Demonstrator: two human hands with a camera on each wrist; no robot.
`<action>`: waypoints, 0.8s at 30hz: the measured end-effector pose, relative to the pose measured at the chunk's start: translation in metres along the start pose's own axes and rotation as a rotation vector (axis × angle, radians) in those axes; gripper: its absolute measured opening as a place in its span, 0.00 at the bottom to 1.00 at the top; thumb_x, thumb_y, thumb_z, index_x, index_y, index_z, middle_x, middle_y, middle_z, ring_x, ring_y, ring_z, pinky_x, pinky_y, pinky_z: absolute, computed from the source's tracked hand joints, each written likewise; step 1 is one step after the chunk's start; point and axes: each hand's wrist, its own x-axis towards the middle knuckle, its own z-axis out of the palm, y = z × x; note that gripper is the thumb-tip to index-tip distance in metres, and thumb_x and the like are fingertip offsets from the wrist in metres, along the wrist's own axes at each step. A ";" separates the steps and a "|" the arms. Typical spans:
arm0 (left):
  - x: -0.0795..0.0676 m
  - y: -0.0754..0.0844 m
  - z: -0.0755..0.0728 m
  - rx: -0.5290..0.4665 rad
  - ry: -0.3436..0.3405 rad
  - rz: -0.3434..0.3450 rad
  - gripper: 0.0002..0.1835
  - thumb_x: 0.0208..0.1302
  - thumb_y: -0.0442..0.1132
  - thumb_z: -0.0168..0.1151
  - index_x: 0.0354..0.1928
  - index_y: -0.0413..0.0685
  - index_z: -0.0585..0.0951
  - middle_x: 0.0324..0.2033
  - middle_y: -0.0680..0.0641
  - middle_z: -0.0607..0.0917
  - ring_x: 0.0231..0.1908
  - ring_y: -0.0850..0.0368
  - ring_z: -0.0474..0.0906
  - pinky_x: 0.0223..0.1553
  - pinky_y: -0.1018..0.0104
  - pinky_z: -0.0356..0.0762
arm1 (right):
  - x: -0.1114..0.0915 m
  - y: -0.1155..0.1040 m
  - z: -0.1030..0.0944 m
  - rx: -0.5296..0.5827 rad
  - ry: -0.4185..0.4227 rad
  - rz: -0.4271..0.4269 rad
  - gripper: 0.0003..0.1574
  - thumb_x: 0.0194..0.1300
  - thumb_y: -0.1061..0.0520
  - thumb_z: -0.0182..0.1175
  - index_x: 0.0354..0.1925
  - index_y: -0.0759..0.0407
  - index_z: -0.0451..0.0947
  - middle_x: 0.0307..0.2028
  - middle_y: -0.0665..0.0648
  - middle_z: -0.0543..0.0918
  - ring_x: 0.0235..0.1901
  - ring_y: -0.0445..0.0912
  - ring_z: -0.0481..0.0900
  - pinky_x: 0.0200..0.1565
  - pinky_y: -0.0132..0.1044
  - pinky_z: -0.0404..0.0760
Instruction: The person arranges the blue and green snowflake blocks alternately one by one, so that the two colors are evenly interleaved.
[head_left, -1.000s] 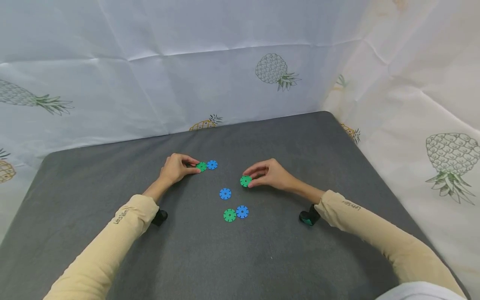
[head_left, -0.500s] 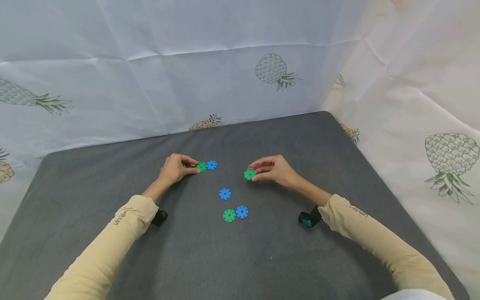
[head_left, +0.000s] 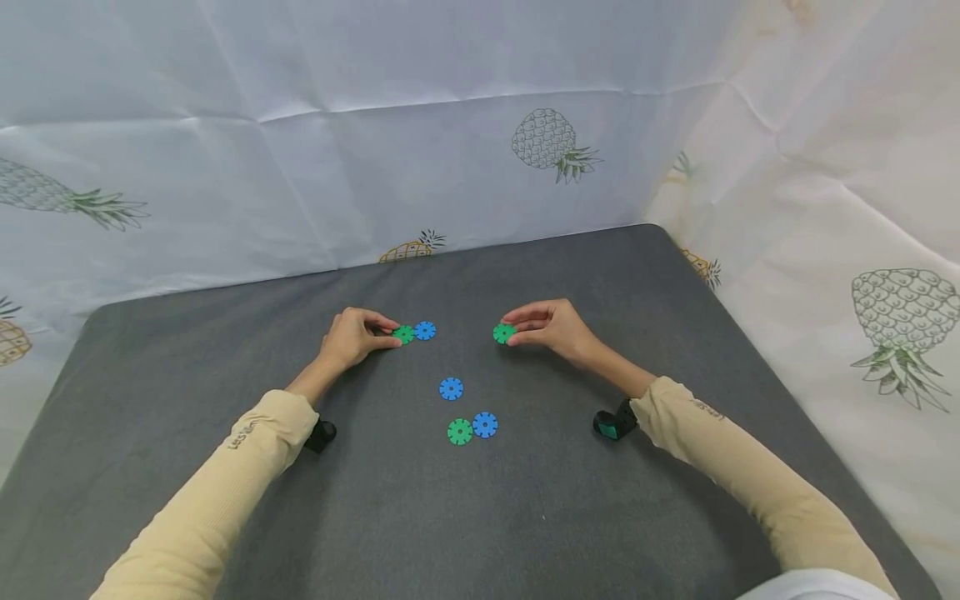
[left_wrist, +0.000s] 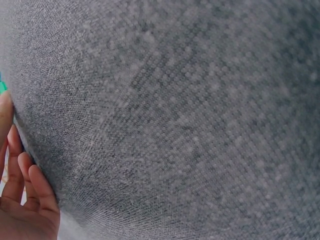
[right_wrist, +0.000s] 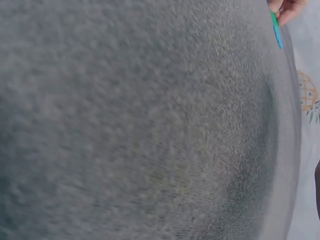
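Observation:
My left hand (head_left: 354, 337) pinches a green notched disc (head_left: 405, 334) between thumb and fingers. Edge to edge with that disc is a blue notched disc (head_left: 425, 331); whether they are slotted together I cannot tell. In the left wrist view only a sliver of green disc (left_wrist: 3, 87) shows beyond the thumb. To the right, my right hand (head_left: 558, 329) holds another green notched disc (head_left: 504, 333) by its edge, apart from the rest. Whether this disc touches the table is unclear. The right wrist view shows the left hand's blue disc (right_wrist: 277, 37) from the side.
Nearer me on the grey cloth-covered table (head_left: 390, 508) lies a single blue disc (head_left: 451, 388). Below it, a green disc (head_left: 460, 432) and a blue disc (head_left: 485, 425) lie edge to edge. A white pineapple-print curtain (head_left: 420, 167) borders the back and right.
My right hand has moved away from me and slightly to the right, carrying its green disc farther from the loose blue one. My left hand and its discs have stayed in place.

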 end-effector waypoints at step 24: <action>0.001 -0.001 0.000 -0.002 0.004 0.015 0.15 0.55 0.42 0.73 0.43 0.45 0.88 0.35 0.45 0.86 0.26 0.55 0.76 0.25 0.64 0.68 | 0.034 0.007 0.003 0.041 -0.010 -0.003 0.22 0.52 0.72 0.68 0.48 0.75 0.80 0.44 0.66 0.84 0.38 0.43 0.85 0.41 0.39 0.82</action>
